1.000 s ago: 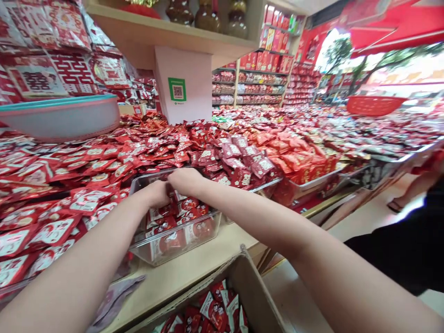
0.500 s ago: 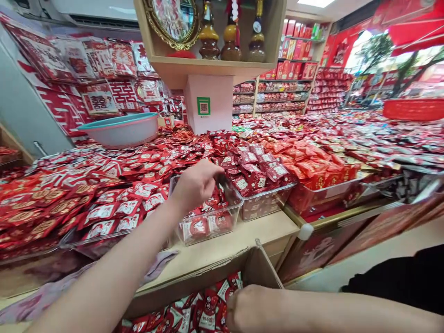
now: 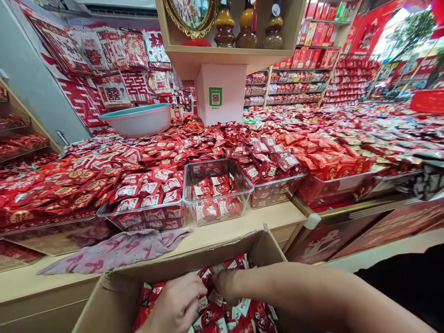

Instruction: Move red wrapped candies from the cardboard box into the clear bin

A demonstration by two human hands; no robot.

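Observation:
Both my hands are down inside an open cardboard box (image 3: 104,296) filled with small red-and-white wrapped packets (image 3: 210,317). My left hand (image 3: 180,298) is at the left among the packets, its fingers curled inward; whatever they grip is hidden. Close beside it, my right hand (image 3: 227,284) reaches in from the right with bent fingers pointing down into the packets, and the fingertips cannot be seen. On the counter behind the box, a clear plastic bin (image 3: 218,203) holds a low layer of similar red-and-white packets.
A fuller clear bin (image 3: 145,215) stands left of that bin, and dark red packets (image 3: 270,159) fill one to its right. A pink patterned cloth (image 3: 114,252) lies on the counter edge (image 3: 277,219). Behind are a blue-rimmed basin (image 3: 138,121) and a pillar (image 3: 225,92).
My left hand has come out of the clear bin and down into the cardboard box. My right hand has shifted slightly left and up in the box. The view has moved.

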